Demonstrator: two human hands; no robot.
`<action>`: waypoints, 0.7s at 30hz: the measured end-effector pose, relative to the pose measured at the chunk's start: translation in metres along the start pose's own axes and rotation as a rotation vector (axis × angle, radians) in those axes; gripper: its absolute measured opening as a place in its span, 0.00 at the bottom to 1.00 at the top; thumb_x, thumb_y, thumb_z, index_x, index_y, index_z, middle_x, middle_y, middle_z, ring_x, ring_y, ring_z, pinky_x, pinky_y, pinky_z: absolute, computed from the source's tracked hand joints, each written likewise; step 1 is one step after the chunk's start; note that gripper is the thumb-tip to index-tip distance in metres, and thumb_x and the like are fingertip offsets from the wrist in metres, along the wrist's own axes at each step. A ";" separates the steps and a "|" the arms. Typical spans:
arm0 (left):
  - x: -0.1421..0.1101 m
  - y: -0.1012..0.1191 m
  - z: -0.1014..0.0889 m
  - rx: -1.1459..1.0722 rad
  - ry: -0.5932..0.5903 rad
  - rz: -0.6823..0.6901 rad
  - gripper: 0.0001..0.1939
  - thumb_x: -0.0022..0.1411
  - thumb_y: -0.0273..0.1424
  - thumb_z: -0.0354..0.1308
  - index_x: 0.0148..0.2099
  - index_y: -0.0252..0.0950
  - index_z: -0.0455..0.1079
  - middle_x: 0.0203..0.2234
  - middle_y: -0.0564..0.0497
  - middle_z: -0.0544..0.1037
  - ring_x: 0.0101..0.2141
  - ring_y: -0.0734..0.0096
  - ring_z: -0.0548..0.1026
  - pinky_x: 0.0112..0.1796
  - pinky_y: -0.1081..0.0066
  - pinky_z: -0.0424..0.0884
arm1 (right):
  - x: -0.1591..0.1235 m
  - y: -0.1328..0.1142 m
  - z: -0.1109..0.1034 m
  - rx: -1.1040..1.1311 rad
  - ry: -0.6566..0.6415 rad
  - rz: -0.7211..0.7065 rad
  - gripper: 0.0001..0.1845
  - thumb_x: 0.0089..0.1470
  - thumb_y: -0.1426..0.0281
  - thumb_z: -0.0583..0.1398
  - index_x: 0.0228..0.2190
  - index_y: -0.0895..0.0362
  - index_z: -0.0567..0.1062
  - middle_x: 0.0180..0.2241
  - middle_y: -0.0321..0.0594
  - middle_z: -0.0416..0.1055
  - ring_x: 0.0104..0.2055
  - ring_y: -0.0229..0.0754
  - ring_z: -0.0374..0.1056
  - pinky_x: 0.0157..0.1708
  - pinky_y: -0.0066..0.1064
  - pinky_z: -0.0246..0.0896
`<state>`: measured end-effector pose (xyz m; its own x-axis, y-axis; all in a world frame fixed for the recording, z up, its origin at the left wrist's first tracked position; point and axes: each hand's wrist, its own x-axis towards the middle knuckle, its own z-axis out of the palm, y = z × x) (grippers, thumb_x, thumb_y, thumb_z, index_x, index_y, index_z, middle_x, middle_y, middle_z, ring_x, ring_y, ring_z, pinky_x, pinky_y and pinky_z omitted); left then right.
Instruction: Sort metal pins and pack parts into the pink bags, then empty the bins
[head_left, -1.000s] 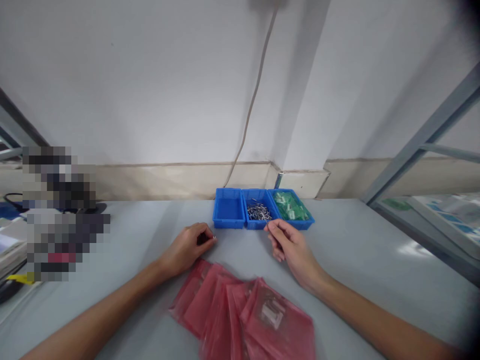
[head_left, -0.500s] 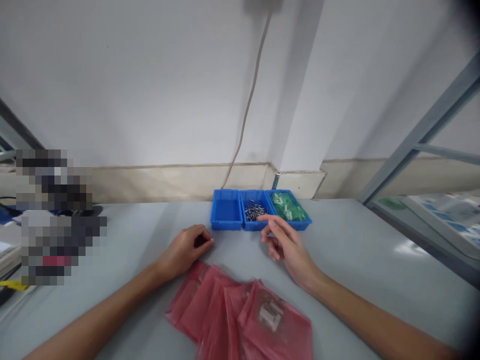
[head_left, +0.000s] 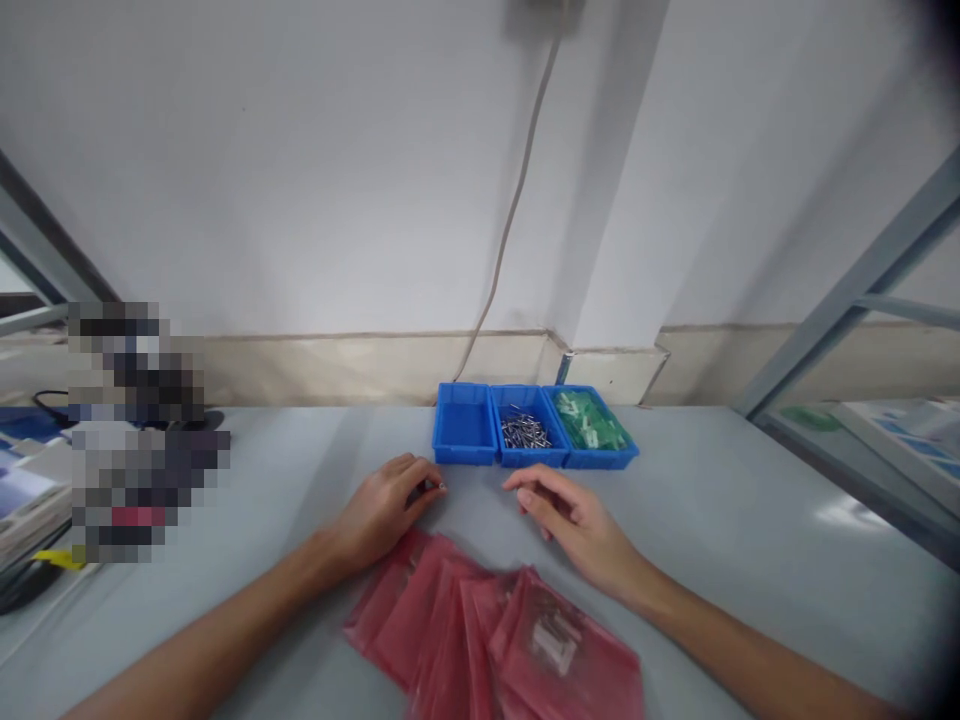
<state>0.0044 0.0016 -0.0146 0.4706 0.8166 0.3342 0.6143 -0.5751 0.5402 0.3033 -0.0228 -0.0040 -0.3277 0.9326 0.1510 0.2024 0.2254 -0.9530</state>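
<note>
My left hand (head_left: 390,505) rests on the table with thumb and forefinger pinched on a small shiny metal piece (head_left: 443,488), of which only the tip shows. Just right of centre, my right hand (head_left: 566,515) hovers above the table, fingers loosely curled and forefinger stretched out, with nothing visible in it. Between my forearms lies a fan of pink plastic bags (head_left: 450,640); the rightmost contains a white part and metal pieces. Beyond the hands, a blue bin (head_left: 525,458) holds many thin metal pieces that look like screws.
To its right, another blue bin (head_left: 604,460) holds green bags with white parts. A third blue bin (head_left: 465,458) adjoins on the left. Grey metal frames (head_left: 832,325) flank the table, and a blurred-out person (head_left: 142,430) is at the left. A cable hangs down the wall.
My right hand has drawn back from above the screw bin, towards me and slightly left, its thumb and forefinger closer together. My left hand keeps its pinch. The view has shifted slightly.
</note>
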 end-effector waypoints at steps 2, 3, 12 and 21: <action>-0.001 0.003 0.001 0.042 -0.006 0.071 0.07 0.78 0.34 0.55 0.47 0.39 0.73 0.41 0.48 0.79 0.42 0.65 0.76 0.45 0.67 0.71 | -0.002 -0.002 0.000 -0.080 -0.044 -0.073 0.15 0.70 0.55 0.59 0.46 0.47 0.83 0.38 0.40 0.74 0.36 0.45 0.68 0.35 0.35 0.63; -0.002 0.006 0.001 0.059 -0.011 0.104 0.08 0.78 0.34 0.54 0.47 0.39 0.73 0.40 0.48 0.79 0.42 0.64 0.76 0.44 0.67 0.71 | -0.002 -0.004 0.000 -0.111 -0.072 -0.102 0.15 0.70 0.56 0.59 0.46 0.47 0.84 0.40 0.41 0.75 0.39 0.46 0.69 0.38 0.36 0.64; -0.003 0.020 0.000 0.084 -0.061 0.260 0.11 0.79 0.34 0.53 0.49 0.38 0.76 0.39 0.47 0.81 0.41 0.65 0.76 0.44 0.67 0.72 | -0.001 -0.012 0.002 -0.106 -0.227 -0.082 0.16 0.71 0.58 0.59 0.51 0.43 0.85 0.51 0.43 0.77 0.47 0.50 0.72 0.42 0.40 0.69; -0.003 0.020 0.002 0.110 -0.071 0.298 0.12 0.79 0.35 0.52 0.50 0.39 0.77 0.39 0.47 0.81 0.41 0.64 0.76 0.45 0.66 0.72 | -0.001 -0.013 0.003 -0.069 -0.276 -0.094 0.15 0.71 0.60 0.59 0.49 0.45 0.86 0.49 0.43 0.80 0.47 0.50 0.74 0.49 0.43 0.70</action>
<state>0.0171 -0.0125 -0.0064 0.6806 0.6080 0.4087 0.5057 -0.7936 0.3384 0.2978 -0.0272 0.0078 -0.5842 0.7973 0.1516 0.2185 0.3344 -0.9167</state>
